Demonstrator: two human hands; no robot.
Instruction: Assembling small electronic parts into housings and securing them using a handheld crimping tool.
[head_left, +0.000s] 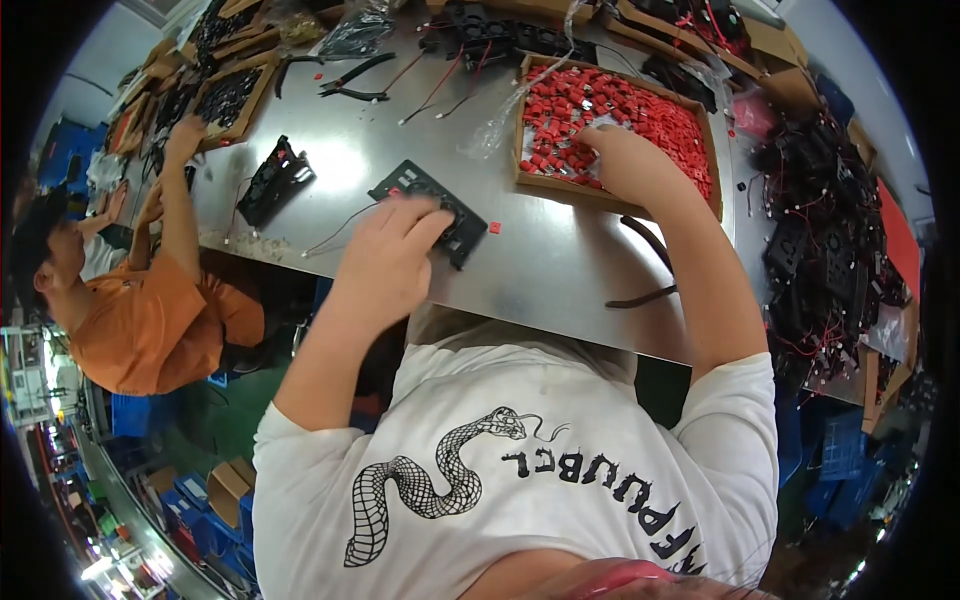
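Observation:
A black rectangular plastic housing point(465, 235) lies tilted on the metal table in front of me. My left hand point(395, 260) is on its near-left side with bent fingers, slightly smeared by motion. By those fingertips a small red piece point(393, 192) shows on the housing. A thin wire point(340, 228) runs out from it to the left. My right hand point(630, 165) reaches into a shallow cardboard tray point(570, 197) full of small red plastic pieces point(640, 110). Its fingers are bent together among them; what lies between the fingertips is hidden. One loose red piece point(495, 228) sits just right of the housing.
A second black housing point(275, 180) stands left on the table point(540, 270). Pliers point(357, 80) lie at the back; a dark-handled tool point(645, 260) lies below the tray. Black wired parts point(830, 240) are heaped at right. A co-worker in orange point(150, 320) works at left.

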